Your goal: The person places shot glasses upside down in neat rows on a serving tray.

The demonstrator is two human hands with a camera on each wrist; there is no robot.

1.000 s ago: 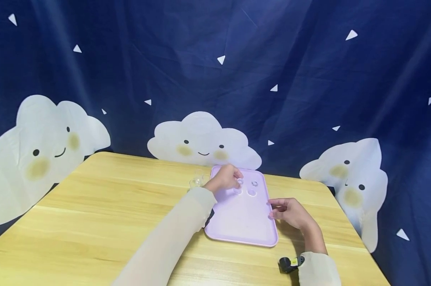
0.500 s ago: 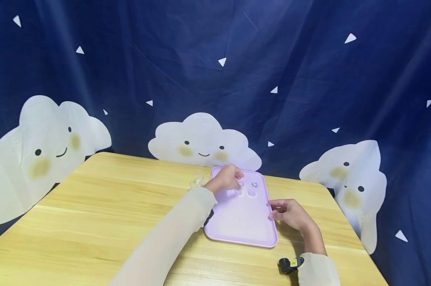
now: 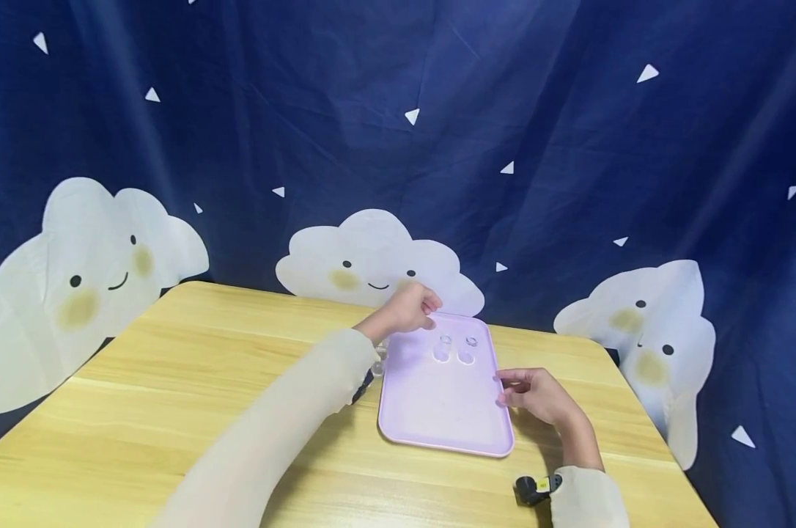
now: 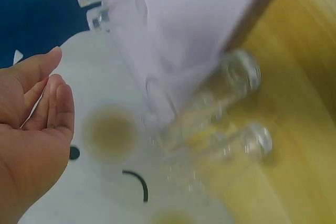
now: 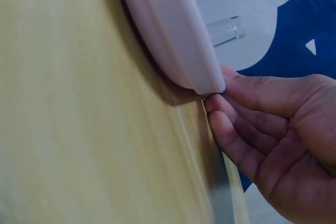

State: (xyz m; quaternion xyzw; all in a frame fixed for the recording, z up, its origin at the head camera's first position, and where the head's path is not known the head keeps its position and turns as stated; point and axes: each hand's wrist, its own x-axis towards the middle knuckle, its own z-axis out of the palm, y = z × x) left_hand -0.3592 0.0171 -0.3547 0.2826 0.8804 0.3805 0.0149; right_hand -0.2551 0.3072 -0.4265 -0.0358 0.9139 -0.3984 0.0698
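L fingers (image 3: 430,298) moved left, loosely bent, empty, glasses (image 3: 442,351) nearby to rt, R fingers (image 5: 231,132) pinching tray (image 3: 446,414)

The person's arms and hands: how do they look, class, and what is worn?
Long, pale cream sleeves; left hand and right hand ungloved. A black device with a yellow label is at the right wrist, and a dark object partly shows at the left.

The tray (image 3: 446,411) looks smooth plastic, the cups (image 5: 227,31) clear and glossy. The bench (image 3: 174,411) has lightly shiny wood grain; the backdrop (image 3: 345,110) is creased cloth.
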